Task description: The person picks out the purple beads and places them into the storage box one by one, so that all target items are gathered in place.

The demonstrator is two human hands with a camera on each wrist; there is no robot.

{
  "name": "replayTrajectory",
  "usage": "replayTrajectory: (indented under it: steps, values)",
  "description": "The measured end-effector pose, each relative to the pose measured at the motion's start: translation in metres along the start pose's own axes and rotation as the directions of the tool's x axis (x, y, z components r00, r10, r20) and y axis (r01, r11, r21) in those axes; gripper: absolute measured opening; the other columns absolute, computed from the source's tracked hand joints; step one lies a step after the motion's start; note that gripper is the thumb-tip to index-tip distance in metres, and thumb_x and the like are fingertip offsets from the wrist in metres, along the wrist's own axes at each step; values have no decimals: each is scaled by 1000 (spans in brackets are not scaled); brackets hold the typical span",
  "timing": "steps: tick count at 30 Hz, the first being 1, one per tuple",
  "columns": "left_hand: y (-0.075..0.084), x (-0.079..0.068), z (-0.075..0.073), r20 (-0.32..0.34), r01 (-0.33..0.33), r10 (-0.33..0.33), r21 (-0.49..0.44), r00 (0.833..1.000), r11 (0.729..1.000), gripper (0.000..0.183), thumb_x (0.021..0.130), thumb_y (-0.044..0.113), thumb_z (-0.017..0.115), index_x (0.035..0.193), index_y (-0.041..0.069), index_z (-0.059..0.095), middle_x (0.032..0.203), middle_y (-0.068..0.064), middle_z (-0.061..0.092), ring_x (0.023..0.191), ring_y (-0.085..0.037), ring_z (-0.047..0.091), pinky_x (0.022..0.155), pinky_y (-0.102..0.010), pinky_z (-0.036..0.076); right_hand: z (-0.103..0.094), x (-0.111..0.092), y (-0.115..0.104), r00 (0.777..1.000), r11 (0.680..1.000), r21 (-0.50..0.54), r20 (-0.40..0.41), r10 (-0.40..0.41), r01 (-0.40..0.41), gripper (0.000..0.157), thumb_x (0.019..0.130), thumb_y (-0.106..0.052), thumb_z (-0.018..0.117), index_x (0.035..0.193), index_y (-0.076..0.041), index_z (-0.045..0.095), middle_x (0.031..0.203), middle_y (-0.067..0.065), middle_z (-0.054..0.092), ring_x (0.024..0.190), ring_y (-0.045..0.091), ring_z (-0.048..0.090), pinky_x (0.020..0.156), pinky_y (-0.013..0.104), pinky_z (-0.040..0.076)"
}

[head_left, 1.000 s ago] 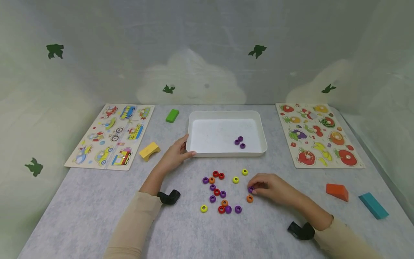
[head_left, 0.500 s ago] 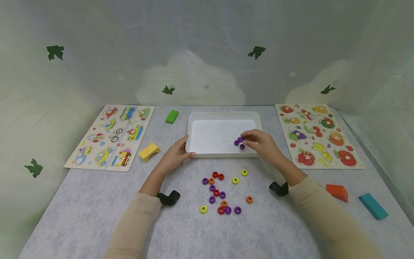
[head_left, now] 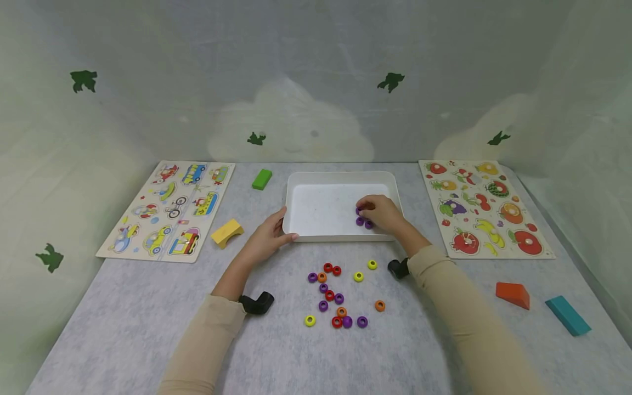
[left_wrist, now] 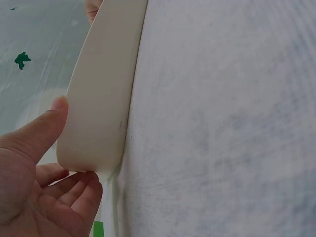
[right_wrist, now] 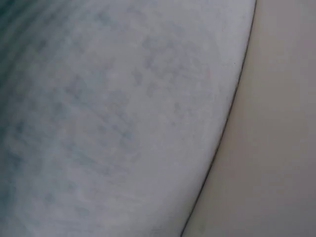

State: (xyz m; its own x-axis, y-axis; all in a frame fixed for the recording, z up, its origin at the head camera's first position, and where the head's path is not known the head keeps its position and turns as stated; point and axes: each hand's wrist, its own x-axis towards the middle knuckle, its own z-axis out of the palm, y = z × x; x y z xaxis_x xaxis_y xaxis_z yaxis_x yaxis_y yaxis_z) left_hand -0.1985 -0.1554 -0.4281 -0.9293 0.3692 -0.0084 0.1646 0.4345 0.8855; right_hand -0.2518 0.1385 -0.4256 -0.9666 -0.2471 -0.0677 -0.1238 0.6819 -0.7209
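Note:
A white tray [head_left: 323,214] stands at the back middle of the table. My left hand [head_left: 269,237] grips its near left corner; in the left wrist view the thumb [left_wrist: 47,128] lies on the rim and the fingers [left_wrist: 74,195] curl against the end wall. Inside the tray, my right hand [head_left: 382,212] pinches a purple bead [head_left: 358,210] low over the floor. Two more purple beads [head_left: 368,225] lie just below those fingertips; the hand may hide another. The right wrist view has only the tray's outer wall [right_wrist: 266,138] and tabletop, no hand.
Loose purple, red, orange and yellow beads [head_left: 329,295] lie before the tray. Puzzle boards flank it, vehicles [head_left: 168,211] left and fruit [head_left: 486,211] right. Blocks sit around: green [head_left: 261,179], yellow arch [head_left: 227,233], orange [head_left: 513,295], teal [head_left: 568,315].
My right hand has picked up a purple bead from beside the orange one and carried it up into the tray, then shifted slightly left there. The left hand has stayed on the tray corner.

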Motion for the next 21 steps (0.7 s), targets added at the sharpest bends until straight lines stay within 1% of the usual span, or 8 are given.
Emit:
replayTrajectory:
  steps: [3, 5, 7, 9, 13, 16, 19, 21]
  values:
    - [0, 0, 0, 1, -1, 1, 1, 1000, 1000, 81, 74, 27, 60, 133, 4, 10, 135, -11, 13, 120, -20, 21, 95, -26, 24, 0, -2, -2, 1000, 1000, 16, -13, 6, -5, 23, 79, -17, 57, 101, -12, 56, 95, 2, 55, 88, 16, 48, 76, 32, 41]
    - [0, 0, 0, -3, 1, -1, 6, 1000, 1000, 80, 74, 26, 61, 132, 4, 11, 135, -11, 13, 120, -20, 21, 95, -27, 24, -2, -6, -4, 999, 999, 36, -36, -16, 18, 29, 78, -22, 57, 105, -11, 54, 98, 3, 54, 89, 16, 48, 77, 31, 41]
    - [1, 0, 0, -3, 1, -1, 12, 1000, 1000, 80, 74, 26, 61, 132, 4, 11, 135, -12, 13, 120, -20, 21, 95, -27, 24, -4, -14, -9, 995, 995, 54, -61, -77, 80, 35, 77, -25, 58, 108, -10, 51, 102, 5, 52, 91, 17, 47, 79, 32, 41]
    - [2, -1, 0, -2, 4, -4, 15, 1000, 1000, 80, 74, 27, 61, 133, 5, 11, 135, -11, 13, 120, -20, 21, 95, -27, 24, -4, -25, -16, 984, 983, 83, -84, -158, 165, 40, 76, -29, 58, 110, -8, 49, 104, 8, 51, 92, 20, 47, 80, 33, 41]
    - [3, -2, -1, -3, 21, -21, 16, 1000, 1000, 80, 73, 30, 60, 133, 8, 11, 136, -9, 12, 120, -18, 21, 95, -26, 24, -2, -55, -31, 947, 935, 155, -81, -309, 319, 43, 75, -31, 59, 109, -8, 49, 104, 7, 50, 92, 23, 48, 80, 35, 41]
    - [3, -2, -1, -1, 13, -13, 12, 1000, 1000, 80, 73, 30, 60, 133, 8, 10, 136, -9, 12, 120, -18, 20, 95, -27, 24, 2, -82, -44, 915, 893, 203, -40, -402, 401, 38, 75, -22, 61, 107, -6, 51, 102, 5, 51, 91, 25, 48, 78, 34, 42]
    - [3, -2, 0, -3, 3, -3, 5, 1000, 1000, 81, 73, 29, 60, 133, 7, 11, 136, -9, 12, 120, -18, 20, 95, -27, 24, 7, -109, -58, 875, 852, 239, 18, -483, 466, 35, 73, -9, 62, 105, 0, 51, 99, 8, 52, 90, 27, 49, 76, 33, 44]
    - [2, -2, -1, 0, 1, -1, 1, 1000, 1000, 81, 73, 30, 60, 133, 6, 11, 136, -10, 12, 120, -18, 20, 95, -27, 24, 12, -124, -62, 860, 840, 275, 74, -504, 468, 35, 72, -3, 62, 104, 4, 50, 98, 12, 52, 87, 29, 50, 74, 35, 44]
